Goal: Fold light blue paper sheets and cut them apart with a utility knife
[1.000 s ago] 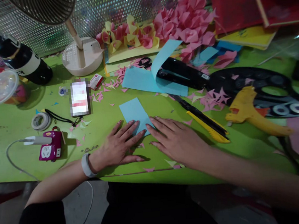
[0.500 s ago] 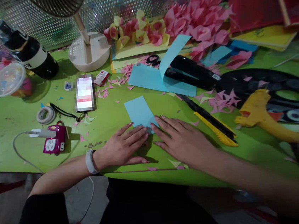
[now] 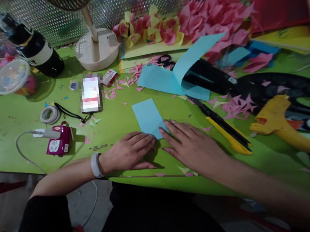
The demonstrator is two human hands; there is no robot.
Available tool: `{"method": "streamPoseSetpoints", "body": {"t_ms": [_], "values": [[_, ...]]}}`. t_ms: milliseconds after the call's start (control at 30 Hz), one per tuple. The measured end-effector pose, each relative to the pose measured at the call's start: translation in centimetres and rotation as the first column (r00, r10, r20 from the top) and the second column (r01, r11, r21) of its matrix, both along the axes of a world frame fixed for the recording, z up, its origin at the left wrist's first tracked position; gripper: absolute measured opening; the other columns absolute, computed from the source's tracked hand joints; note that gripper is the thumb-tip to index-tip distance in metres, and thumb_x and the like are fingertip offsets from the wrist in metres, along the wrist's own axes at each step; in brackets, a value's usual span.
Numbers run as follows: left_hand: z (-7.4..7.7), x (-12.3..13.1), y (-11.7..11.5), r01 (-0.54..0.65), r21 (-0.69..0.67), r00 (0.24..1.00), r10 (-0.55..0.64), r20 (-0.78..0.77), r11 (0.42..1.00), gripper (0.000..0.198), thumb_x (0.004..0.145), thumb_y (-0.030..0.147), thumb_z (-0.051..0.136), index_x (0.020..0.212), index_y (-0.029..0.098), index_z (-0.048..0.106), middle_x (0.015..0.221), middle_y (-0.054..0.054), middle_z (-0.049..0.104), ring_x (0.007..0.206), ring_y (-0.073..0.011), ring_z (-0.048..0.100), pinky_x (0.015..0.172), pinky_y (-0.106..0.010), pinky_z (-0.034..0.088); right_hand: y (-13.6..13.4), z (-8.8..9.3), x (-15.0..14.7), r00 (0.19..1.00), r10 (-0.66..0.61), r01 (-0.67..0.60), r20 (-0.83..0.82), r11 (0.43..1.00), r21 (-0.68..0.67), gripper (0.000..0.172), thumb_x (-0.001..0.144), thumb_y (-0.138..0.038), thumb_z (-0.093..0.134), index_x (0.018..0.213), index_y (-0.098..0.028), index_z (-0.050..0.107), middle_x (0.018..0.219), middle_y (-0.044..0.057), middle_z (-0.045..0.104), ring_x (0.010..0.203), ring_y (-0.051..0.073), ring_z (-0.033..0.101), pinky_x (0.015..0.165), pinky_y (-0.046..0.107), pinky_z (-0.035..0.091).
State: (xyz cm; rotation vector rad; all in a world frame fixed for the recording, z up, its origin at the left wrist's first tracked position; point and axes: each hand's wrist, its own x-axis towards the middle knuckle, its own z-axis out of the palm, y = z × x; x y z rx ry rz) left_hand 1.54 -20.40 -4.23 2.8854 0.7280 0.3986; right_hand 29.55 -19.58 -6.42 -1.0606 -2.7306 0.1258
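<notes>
A small light-blue paper rectangle (image 3: 148, 117) lies flat on the green table (image 3: 11, 120). My left hand (image 3: 129, 152), with a white band on the wrist, rests palm down with its fingertips on the paper's near edge. My right hand (image 3: 191, 145) lies flat beside it, fingers stretched out and touching the paper's near right corner. Neither hand grips anything.
A yellow utility knife (image 3: 226, 132) and a yellow glue gun (image 3: 280, 125) lie to the right. A larger blue sheet (image 3: 162, 82), a black stapler (image 3: 209, 77), pink paper flowers (image 3: 210, 14), a phone (image 3: 90, 94), a tape roll (image 3: 49, 114), a pink charger (image 3: 58, 141), a fan base (image 3: 97, 52) and a bottle (image 3: 36, 51) stand behind.
My left hand's fingers have slid back toward the paper's near edge, uncovering more of the sheet. The view has shifted slightly left and down.
</notes>
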Motion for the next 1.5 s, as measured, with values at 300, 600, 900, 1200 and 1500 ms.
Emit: {"method": "streamPoseSetpoints", "body": {"t_ms": [300,600,900,1200,1500], "values": [[0.2,0.2,0.1,-0.004,0.046,1.000,0.005,-0.027,0.999,0.071,0.112,0.065,0.038,0.140,0.005,0.064,0.141,-0.022,0.071,0.134,-0.0305,0.068,0.117,-0.044,0.055,-0.1,0.5,-0.4,0.993,0.013,-0.032,0.114,0.985,0.167,0.050,0.112,-0.032,0.044,0.149,-0.004,0.064,0.157,0.027,0.059,0.138,0.039,0.064,0.109,0.056,0.056],[0.0,0.2,0.3,-0.016,0.002,1.000,0.016,-0.017,1.000,0.069,0.110,0.068,0.040,0.132,0.010,0.068,0.138,-0.021,0.071,0.131,-0.0312,0.068,0.117,-0.046,0.054,0.0,0.5,-0.3,0.993,0.013,-0.030,0.117,0.989,0.141,0.052,0.111,-0.033,0.046,0.152,-0.004,0.062,0.161,0.027,0.055,0.144,0.039,0.059,0.114,0.055,0.052],[-0.2,0.0,0.5,0.009,-0.011,1.000,-0.009,0.007,1.000,0.072,0.108,0.069,0.044,0.135,0.006,0.067,0.137,-0.024,0.070,0.131,-0.0338,0.067,0.115,-0.048,0.055,-0.7,0.4,-0.7,0.981,0.160,-0.174,0.110,0.976,0.130,0.068,0.112,-0.052,0.041,0.156,-0.002,0.055,0.167,0.025,0.048,0.160,0.036,0.039,0.128,0.058,0.034],[0.0,-1.2,0.4,0.000,-0.033,0.998,-0.002,-0.069,0.999,0.066,0.108,0.064,0.050,0.147,0.013,0.063,0.150,-0.021,0.065,0.138,-0.0332,0.065,0.121,-0.051,0.050,-0.7,1.0,1.0,0.990,0.072,-0.090,0.124,0.985,0.146,0.070,0.110,-0.058,0.045,0.150,-0.003,0.062,0.160,0.028,0.056,0.153,0.039,0.050,0.122,0.060,0.041],[1.2,-2.6,0.8,-0.031,0.074,0.976,0.046,-0.215,0.997,0.066,0.106,0.067,0.053,0.147,0.016,0.064,0.161,-0.018,0.056,0.152,-0.0330,0.052,0.131,-0.052,0.037,-0.2,-0.3,1.0,0.996,0.068,-0.075,0.059,0.988,0.131,0.074,0.110,-0.061,0.043,0.153,-0.003,0.060,0.166,0.027,0.048,0.155,0.041,0.046,0.122,0.058,0.042]]}}
